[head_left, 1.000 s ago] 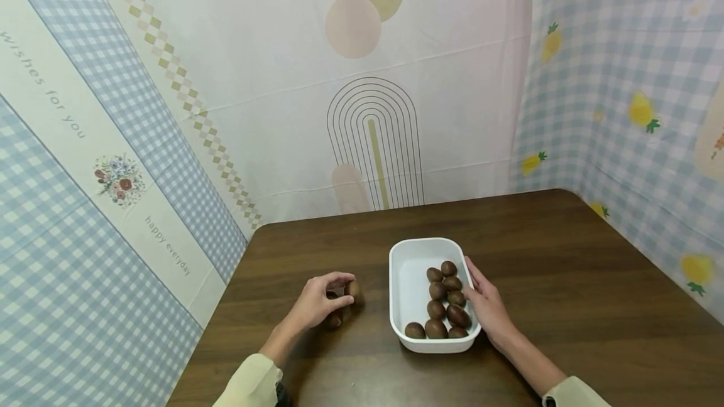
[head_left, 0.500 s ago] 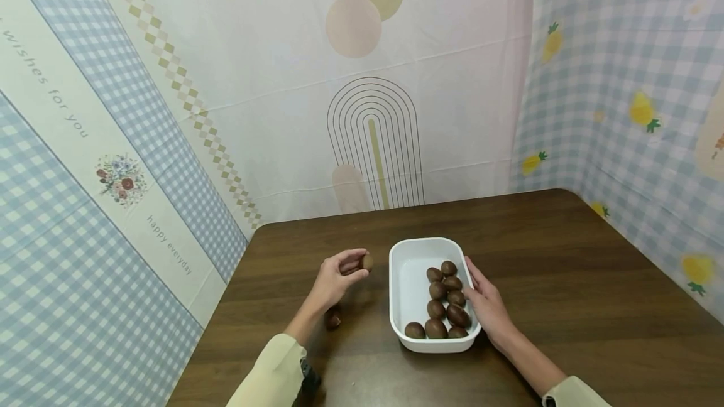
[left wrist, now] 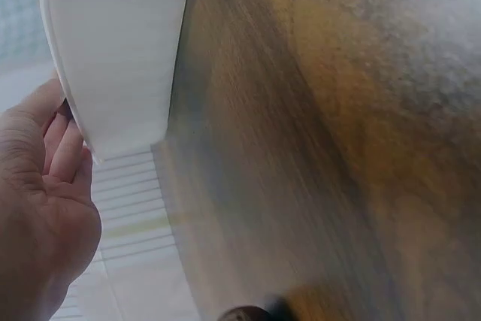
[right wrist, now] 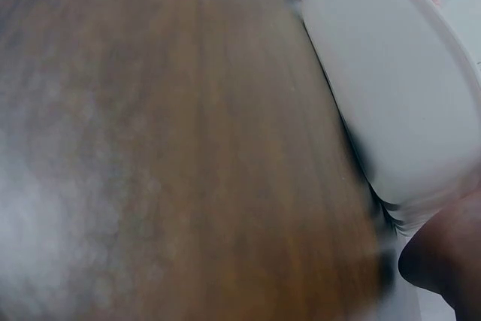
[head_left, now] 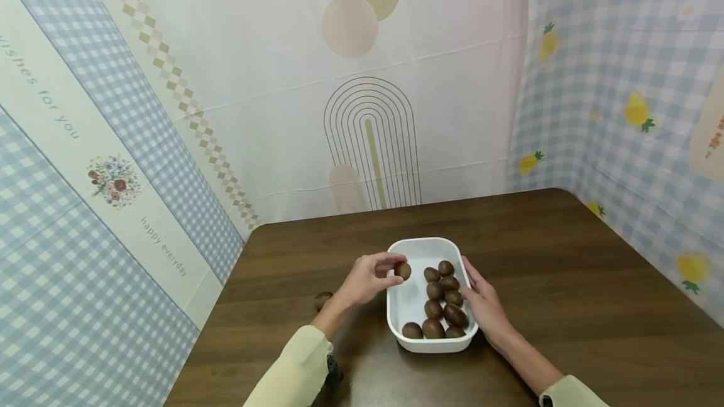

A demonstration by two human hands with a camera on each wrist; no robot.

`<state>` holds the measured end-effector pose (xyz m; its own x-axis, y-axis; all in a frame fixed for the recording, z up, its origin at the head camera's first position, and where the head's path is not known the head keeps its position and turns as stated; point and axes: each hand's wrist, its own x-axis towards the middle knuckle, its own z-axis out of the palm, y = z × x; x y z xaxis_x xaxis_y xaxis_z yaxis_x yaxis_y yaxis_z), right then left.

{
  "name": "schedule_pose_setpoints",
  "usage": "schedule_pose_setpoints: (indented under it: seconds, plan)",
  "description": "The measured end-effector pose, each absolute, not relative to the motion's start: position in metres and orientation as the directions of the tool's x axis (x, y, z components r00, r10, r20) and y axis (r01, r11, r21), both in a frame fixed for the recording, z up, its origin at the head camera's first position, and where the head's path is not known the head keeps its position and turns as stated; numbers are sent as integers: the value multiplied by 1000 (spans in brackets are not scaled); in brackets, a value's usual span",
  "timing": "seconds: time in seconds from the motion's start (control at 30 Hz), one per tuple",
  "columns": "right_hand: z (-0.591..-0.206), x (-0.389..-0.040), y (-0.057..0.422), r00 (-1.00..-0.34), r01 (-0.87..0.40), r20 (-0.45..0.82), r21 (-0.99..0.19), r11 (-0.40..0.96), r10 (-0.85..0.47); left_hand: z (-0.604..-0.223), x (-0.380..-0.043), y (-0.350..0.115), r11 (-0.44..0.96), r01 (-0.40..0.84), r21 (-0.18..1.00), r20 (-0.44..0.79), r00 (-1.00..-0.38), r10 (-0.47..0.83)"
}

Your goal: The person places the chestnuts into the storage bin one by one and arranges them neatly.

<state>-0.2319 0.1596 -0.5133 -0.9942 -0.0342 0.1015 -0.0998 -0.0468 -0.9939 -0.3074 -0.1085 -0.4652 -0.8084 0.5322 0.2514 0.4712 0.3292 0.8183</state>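
Observation:
In the head view my left hand (head_left: 367, 278) pinches a brown, egg-shaped kiwi (head_left: 403, 271) between thumb and fingertips. The kiwi overlaps the left rim of a white rectangular tub (head_left: 398, 313). Several more kiwis (head_left: 434, 291) lie in the tub along its right side and near end. My right hand (head_left: 489, 309) grips the tub's right wall, thumb at the rim and fingers along the outside. The left wrist view shows my left hand (left wrist: 49, 208) at the edge of the tub (left wrist: 113, 58), which hides the held kiwi.
A brown kiwi (head_left: 323, 300) lies on the dark wooden table (head_left: 271, 275), left of the tub and partly behind my left forearm. Patterned cloths hang behind the table (head_left: 283, 143) and at both sides.
My left hand has lifted a kiwi from the table's left part and carried it right, to the tub's left rim. The right hand and tub have stayed in place.

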Motion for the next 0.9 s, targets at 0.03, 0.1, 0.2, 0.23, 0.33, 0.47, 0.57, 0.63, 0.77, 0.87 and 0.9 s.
schedule_pose_setpoints:
  seconds: [0.03, 0.1, 0.2, 0.23, 0.33, 0.47, 0.57, 0.63, 0.77, 0.87, 0.9]
  plan:
    - [-513, -232, 159, -994, -104, 105, -993, -49, -33, -465, -307, -107, 337, 480, 810, 245, -798, 550]
    - [-513, -231, 159, -993, -108, 110, -993, -51, -36, -465, -306, -104, 341, 493, 801, 235, -782, 578]
    - [-512, -230, 159, -992, -114, 116, -992, -47, -43, -463, -304, -101, 354, 518, 779, 226, -758, 612]
    - [-512, -229, 159, -992, -115, 117, -992, -46, -45, -463, -304, -100, 362, 528, 769, 224, -752, 620]
    - [-512, -227, 159, -992, -114, 116, -993, -43, -45, -462, -302, -98, 409, 567, 715, 213, -734, 645]
    - [-512, -227, 158, -995, -97, 98, -995, -38, -33, -460, -300, -95, 483, 622, 617, 169, -703, 691]
    - [-513, -227, 158, -996, -87, 88, -996, -35, -21, -458, -299, -93, 528, 665, 528, 136, -680, 720]
    - [-513, -227, 157, -996, -85, 86, -996, -33, -16, -457, -297, -91, 547, 683, 485, 115, -669, 734]
    - [-513, -226, 157, -996, -89, 89, -996, -23, -1, -453, -293, -87, 575, 688, 442, 55, -661, 748]
    - [-513, -226, 156, -996, -86, 86, -996, -18, 3, -453, -290, -85, 592, 697, 404, -2, -647, 762]
    - [-513, -226, 156, -997, -83, 82, -996, -18, 3, -453, -290, -84, 598, 705, 382, -16, -642, 767]
